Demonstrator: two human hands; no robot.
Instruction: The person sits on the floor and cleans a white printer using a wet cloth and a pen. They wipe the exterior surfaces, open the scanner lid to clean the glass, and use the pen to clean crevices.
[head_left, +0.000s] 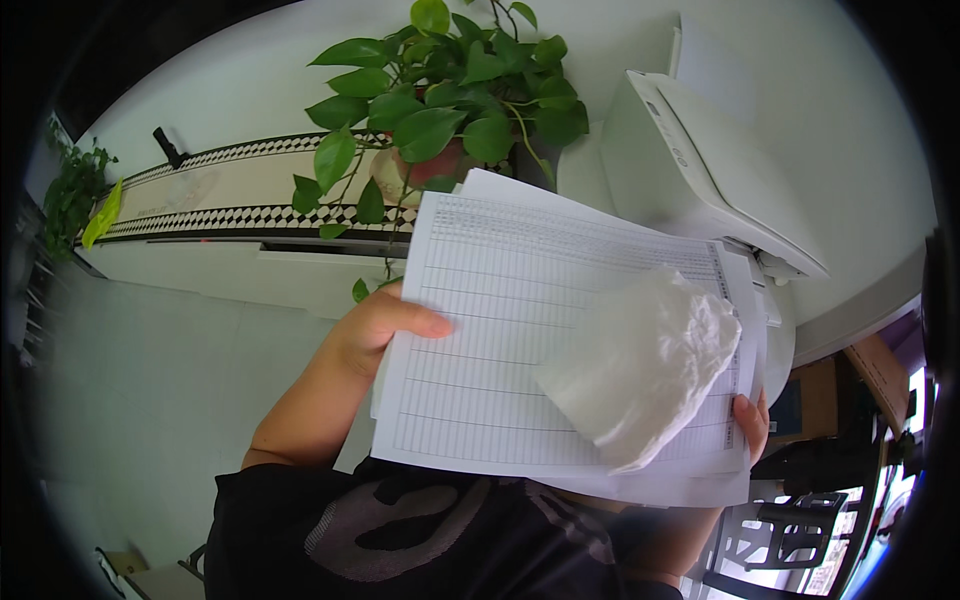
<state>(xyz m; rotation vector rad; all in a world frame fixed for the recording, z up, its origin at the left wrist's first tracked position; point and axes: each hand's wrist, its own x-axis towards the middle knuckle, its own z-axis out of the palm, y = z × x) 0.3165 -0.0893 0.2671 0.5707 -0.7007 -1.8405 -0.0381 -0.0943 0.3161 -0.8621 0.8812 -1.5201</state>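
Note:
A stack of white paper sheets (480, 375) is held in front of my chest, its edges not quite lined up. The top sheet bears a printed table. My left hand (390, 322) grips the stack's left edge, thumb on top and fingers hidden beneath. At the lower right edge, my right hand (752, 427) holds the stack too, mostly hidden by the paper. On the top sheet lies a crumpled white tissue or thin cloth (645, 367), covering part of the table's right side.
Ahead, a potted pothos plant (450, 112) trails over a counter with black-and-white patterned edging (262, 217). A white printer (705, 165) stands at the right on a white rounded surface. Cardboard boxes (817, 397) and a dark plastic stool (799, 529) are at the lower right.

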